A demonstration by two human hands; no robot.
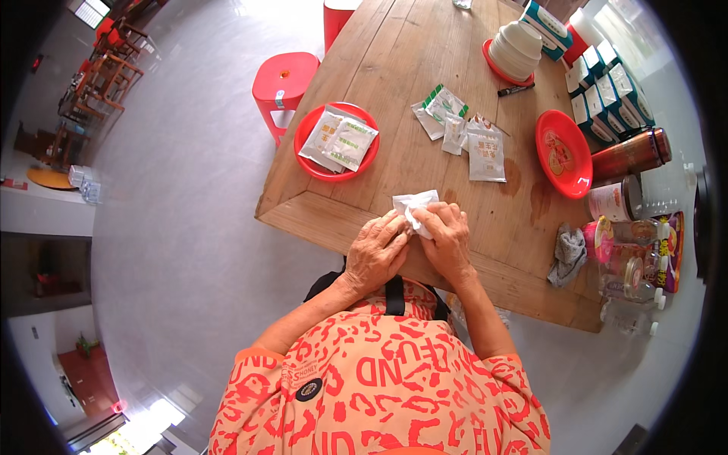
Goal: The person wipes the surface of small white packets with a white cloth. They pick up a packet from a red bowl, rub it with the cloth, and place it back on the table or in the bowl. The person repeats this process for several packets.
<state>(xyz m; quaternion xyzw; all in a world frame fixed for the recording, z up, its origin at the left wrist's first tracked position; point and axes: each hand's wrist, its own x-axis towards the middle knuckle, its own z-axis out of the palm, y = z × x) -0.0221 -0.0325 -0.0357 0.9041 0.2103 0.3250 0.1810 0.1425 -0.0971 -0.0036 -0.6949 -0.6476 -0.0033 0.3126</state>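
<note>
Near the front edge of the wooden table (341,199), a crumpled white piece (413,203) sits at my fingertips. Whether it is tissue or a soft sachet, I cannot tell. My right hand (447,239) presses and pinches it from the right, thumb and fingers drawn together. From the left, my left hand (375,254) has its fingers bent and closed at the near edge of the same piece. Beyond them lie several flat sachets, one a whitish sachet (486,154) and another a green-and-white sachet (444,104). A red plate (302,155) on the left carries more sachets.
On the right are a red oval tray (563,152), a copper-coloured flask (632,154), a lidded can (613,201), a grey cloth (567,256) and clear plastic bottles (628,277). Farther back stand stacked white bowls (516,51) and tissue boxes (618,95). A red stool (284,78) is left of the table.
</note>
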